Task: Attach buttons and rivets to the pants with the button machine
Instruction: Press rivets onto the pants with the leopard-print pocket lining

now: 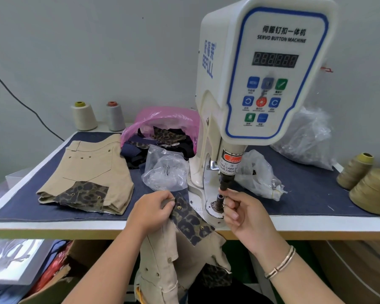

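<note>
While left hand point(150, 208) grips pants point(184, 218), right hand point(239, 210) pinching rivet at machine point(263, 69): seat squarely, withdraw fingers.

Glossy white plastic button machine point(263, 69), matt tan cloth pants point(162, 260), crinkled clear plastic bags point(165, 170), denim-covered table point(305, 194).
</note>
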A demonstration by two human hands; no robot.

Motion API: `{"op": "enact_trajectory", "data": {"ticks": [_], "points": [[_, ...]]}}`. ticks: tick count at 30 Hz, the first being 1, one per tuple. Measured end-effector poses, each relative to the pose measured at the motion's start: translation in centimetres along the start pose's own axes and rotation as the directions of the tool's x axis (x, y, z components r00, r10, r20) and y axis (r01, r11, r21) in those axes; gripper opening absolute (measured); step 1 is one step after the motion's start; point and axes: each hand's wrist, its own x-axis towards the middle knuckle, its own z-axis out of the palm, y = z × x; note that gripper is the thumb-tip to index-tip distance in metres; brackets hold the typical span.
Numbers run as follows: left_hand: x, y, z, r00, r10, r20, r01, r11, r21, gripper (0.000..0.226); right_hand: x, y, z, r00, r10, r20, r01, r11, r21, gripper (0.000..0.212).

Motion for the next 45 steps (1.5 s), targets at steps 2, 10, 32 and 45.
{"op": "enact_trajectory", "data": {"ticks": [2, 10, 32, 45], "points": [[0.0, -0.1, 0.1, 1.0, 0.003, 0.0, -0.003, 1.0, 0.002, 0.012, -0.3, 0.1, 0.1, 1.0, 0.015, -0.007, -0.015, 0.999, 0.048, 0.038], [0.0, -0.2, 0.1, 1.0, 0.013, -0.011, -0.013, 1.0, -0.002, 0.006, -0.4, 5.1, 4.0, 0.984, 0.147, 0.097, -0.128, 0.976, -0.174, 0.026], [0.2, -0.7, 0.3, 0.993, 0.115, -0.04, -0.113, 0.993, 0.031, 0.009, 14.9, 7.0, 8.6, 0.879, -0.365, 0.308, 0.089, -0.509, -0.856, 0.022], [0.3, -0.9, 0.5, 0.991, 0.129, -0.04, -0.128, 0.991, 0.022, 0.009, 14.4, 7.2, 8.2, 0.84, -0.47, 0.272, 0.155, -0.273, -0.949, 0.013]]}}
